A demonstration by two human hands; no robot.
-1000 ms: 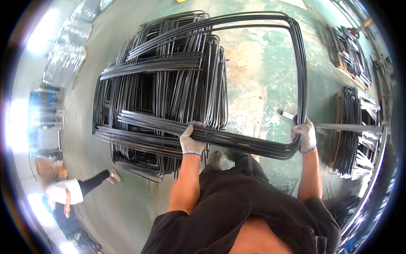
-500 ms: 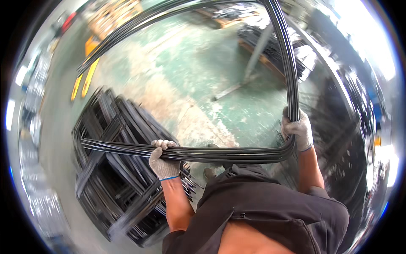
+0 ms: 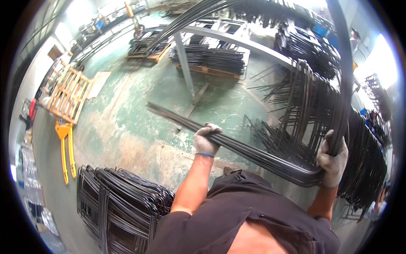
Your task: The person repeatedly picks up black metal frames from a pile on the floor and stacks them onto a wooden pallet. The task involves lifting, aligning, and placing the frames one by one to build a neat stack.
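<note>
Fingers of the left hand are curling tightly over the near leg of a tube bundle, part of that leg sticking out past them to the left. The left forearm is rising from the near edge and slanting slightly right, the wrist nearly straight below a blue glove cuff. On the right, the right hand is gripping the same bundle just above its rounded corner, its fingers wrapping the upright part and leaving little gap. The right forearm is leaning outward, and both hands are wearing pale knit gloves

Dark, slim and bent into a broad U, the bundle is hanging in front of the person's dark shirt, above the green floor. Its far leg is running back toward the left across the far part of the scene

Near left, a stack of bent tubes is standing low, apart from the left hand. Beyond it a yellow pallet jack is resting near wooden pallets. Far ahead, a grey metal frame is standing before pallet loads of dark tubes; to the right, more bent tubes are hanging close together. Any labels on the far goods are too small to tell
</note>
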